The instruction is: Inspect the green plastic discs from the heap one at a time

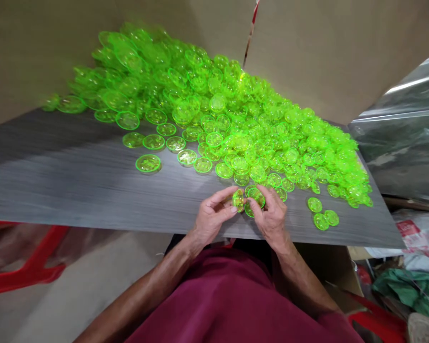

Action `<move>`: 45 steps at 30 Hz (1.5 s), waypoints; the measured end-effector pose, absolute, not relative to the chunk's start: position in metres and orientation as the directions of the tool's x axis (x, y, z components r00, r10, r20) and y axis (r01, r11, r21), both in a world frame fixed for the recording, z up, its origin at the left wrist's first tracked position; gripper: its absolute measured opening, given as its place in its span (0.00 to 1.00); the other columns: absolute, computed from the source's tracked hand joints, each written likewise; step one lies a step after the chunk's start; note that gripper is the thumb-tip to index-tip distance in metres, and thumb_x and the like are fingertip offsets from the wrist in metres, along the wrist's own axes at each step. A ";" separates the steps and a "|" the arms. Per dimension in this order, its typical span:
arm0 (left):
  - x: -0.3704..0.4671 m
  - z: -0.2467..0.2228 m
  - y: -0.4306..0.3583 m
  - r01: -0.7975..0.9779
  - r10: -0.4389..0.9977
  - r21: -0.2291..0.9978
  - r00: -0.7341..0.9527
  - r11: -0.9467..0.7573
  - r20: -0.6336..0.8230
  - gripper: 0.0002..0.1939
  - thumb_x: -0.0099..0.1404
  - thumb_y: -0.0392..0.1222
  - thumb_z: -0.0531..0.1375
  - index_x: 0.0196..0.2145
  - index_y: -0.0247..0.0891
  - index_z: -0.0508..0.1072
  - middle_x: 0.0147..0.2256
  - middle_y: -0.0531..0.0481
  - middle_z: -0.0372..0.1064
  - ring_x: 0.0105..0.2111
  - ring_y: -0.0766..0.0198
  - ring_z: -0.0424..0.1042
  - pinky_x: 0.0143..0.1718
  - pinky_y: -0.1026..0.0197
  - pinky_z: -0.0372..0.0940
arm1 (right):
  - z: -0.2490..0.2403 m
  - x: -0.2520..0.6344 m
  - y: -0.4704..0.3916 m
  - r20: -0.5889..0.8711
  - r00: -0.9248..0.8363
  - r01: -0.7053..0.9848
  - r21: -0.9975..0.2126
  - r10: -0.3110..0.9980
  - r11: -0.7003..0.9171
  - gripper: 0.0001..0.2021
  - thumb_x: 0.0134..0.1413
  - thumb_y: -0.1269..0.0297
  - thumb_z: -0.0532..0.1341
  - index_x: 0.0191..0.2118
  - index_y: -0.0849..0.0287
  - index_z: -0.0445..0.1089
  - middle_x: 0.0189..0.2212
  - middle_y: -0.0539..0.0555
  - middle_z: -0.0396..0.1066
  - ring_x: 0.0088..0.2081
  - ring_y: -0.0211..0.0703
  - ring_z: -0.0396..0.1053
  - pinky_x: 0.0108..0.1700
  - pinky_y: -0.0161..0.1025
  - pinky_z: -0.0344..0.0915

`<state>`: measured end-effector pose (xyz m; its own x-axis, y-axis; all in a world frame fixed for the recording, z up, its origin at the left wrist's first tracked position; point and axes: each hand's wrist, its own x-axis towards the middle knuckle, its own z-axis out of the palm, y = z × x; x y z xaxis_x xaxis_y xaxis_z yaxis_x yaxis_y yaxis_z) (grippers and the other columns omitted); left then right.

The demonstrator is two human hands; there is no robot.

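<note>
Head view: your L hand [210, 215], thumb & fingertips nearly together, pinches one green disc [238, 201], tilted up; your R hand [273, 216], part-curled, grips another disc [256, 196] just beside it. Both are nr front edge of table [86, 190], w/ big pile [232, 119] beyond.

The table [75, 188] has a grey top with fine streaks and a shadow across its left part. A heap [236, 119] of clear green discs spreads along its far side, thinning to single discs at the front. One disc [148, 163] lies apart, left of centre; a trio [321, 221] sits close together near the right end. The heap's upper left seems blurred.
</note>
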<state>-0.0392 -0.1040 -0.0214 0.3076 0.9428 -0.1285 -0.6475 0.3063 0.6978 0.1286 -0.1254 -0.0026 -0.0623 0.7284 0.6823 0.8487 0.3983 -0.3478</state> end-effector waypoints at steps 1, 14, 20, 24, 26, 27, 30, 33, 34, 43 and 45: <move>-0.038 -0.023 -0.104 -0.642 0.944 0.704 0.304 0.304 -0.130 0.24 0.46 0.39 0.79 0.42 0.44 0.85 0.43 0.47 0.83 0.40 0.60 0.81 0.44 0.60 0.77 | -0.002 0.127 -0.126 0.667 -0.076 0.841 -0.356 0.741 0.407 0.16 0.66 0.66 0.62 0.57 0.55 0.72 0.43 0.58 0.80 0.44 0.50 0.79 0.48 0.48 0.79; -0.041 -0.024 -0.104 -0.591 0.915 0.724 0.379 0.355 -0.138 0.24 0.47 0.39 0.79 0.44 0.43 0.85 0.39 0.48 0.83 0.38 0.60 0.80 0.43 0.60 0.74 | 0.010 0.134 -0.138 0.446 -0.182 0.586 -0.666 0.876 0.461 0.19 0.62 0.64 0.65 0.58 0.52 0.73 0.54 0.60 0.77 0.54 0.49 0.76 0.46 0.44 0.79; -0.044 -0.024 -0.106 -0.609 0.889 0.676 0.429 0.415 -0.159 0.22 0.50 0.40 0.78 0.44 0.43 0.85 0.40 0.47 0.83 0.39 0.60 0.79 0.43 0.59 0.74 | 0.006 0.132 -0.143 0.569 -0.198 0.742 -0.445 0.798 0.501 0.23 0.65 0.64 0.63 0.64 0.56 0.66 0.53 0.63 0.78 0.54 0.53 0.77 0.53 0.52 0.78; -0.043 -0.023 -0.107 -0.622 0.880 0.642 0.434 0.448 -0.194 0.19 0.51 0.43 0.78 0.41 0.43 0.85 0.39 0.49 0.82 0.35 0.65 0.78 0.37 0.65 0.73 | 0.011 0.132 -0.144 0.599 -0.247 0.761 -0.366 0.761 0.535 0.23 0.65 0.63 0.63 0.64 0.58 0.66 0.51 0.64 0.78 0.52 0.54 0.78 0.52 0.53 0.78; -0.042 -0.023 -0.107 -0.618 0.884 0.651 0.425 0.442 -0.197 0.18 0.50 0.44 0.79 0.40 0.43 0.86 0.38 0.49 0.82 0.34 0.66 0.78 0.36 0.66 0.72 | 0.013 0.131 -0.144 0.597 -0.270 0.763 -0.346 0.756 0.546 0.22 0.65 0.64 0.62 0.63 0.59 0.67 0.50 0.64 0.79 0.52 0.55 0.78 0.52 0.54 0.78; -0.041 -0.023 -0.107 -0.611 0.885 0.661 0.422 0.436 -0.194 0.19 0.50 0.43 0.79 0.40 0.43 0.86 0.38 0.49 0.82 0.34 0.65 0.78 0.37 0.65 0.72 | 0.013 0.131 -0.144 0.594 -0.275 0.767 -0.339 0.756 0.545 0.22 0.66 0.64 0.62 0.63 0.59 0.67 0.50 0.64 0.79 0.52 0.55 0.78 0.52 0.54 0.78; -0.041 -0.023 -0.107 -0.589 0.887 0.688 0.424 0.424 -0.184 0.20 0.49 0.43 0.79 0.41 0.42 0.86 0.39 0.47 0.83 0.36 0.63 0.78 0.39 0.63 0.72 | 0.012 0.130 -0.145 0.599 -0.269 0.777 -0.328 0.754 0.538 0.22 0.66 0.64 0.61 0.64 0.59 0.66 0.50 0.64 0.79 0.52 0.55 0.78 0.51 0.54 0.78; -0.041 -0.024 -0.107 -0.581 0.889 0.698 0.422 0.417 -0.180 0.20 0.49 0.43 0.79 0.41 0.43 0.86 0.39 0.47 0.83 0.37 0.63 0.78 0.40 0.63 0.72 | 0.009 0.128 -0.147 0.597 -0.246 0.781 -0.345 0.764 0.521 0.22 0.66 0.63 0.62 0.63 0.58 0.66 0.50 0.65 0.78 0.52 0.55 0.77 0.52 0.55 0.78; -0.041 -0.024 -0.107 -0.582 0.890 0.700 0.419 0.413 -0.177 0.20 0.49 0.43 0.79 0.41 0.43 0.86 0.39 0.48 0.83 0.36 0.63 0.78 0.40 0.64 0.72 | 0.009 0.128 -0.148 0.592 -0.237 0.780 -0.357 0.770 0.514 0.22 0.66 0.63 0.62 0.63 0.58 0.66 0.51 0.64 0.78 0.52 0.55 0.77 0.52 0.55 0.78; -0.041 -0.026 -0.107 -0.578 0.900 0.724 0.413 0.376 -0.138 0.20 0.50 0.43 0.78 0.42 0.42 0.85 0.41 0.46 0.82 0.39 0.60 0.79 0.43 0.60 0.74 | 0.008 0.128 -0.150 0.593 -0.211 0.770 -0.388 0.777 0.506 0.23 0.65 0.62 0.63 0.64 0.57 0.67 0.51 0.64 0.78 0.52 0.56 0.77 0.53 0.55 0.78; -0.041 -0.027 -0.106 -0.571 0.902 0.733 0.411 0.370 -0.135 0.20 0.50 0.44 0.78 0.42 0.42 0.85 0.41 0.46 0.82 0.39 0.60 0.79 0.42 0.60 0.73 | 0.008 0.128 -0.150 0.589 -0.217 0.776 -0.380 0.779 0.503 0.23 0.65 0.62 0.63 0.64 0.57 0.67 0.51 0.64 0.78 0.52 0.56 0.78 0.53 0.56 0.78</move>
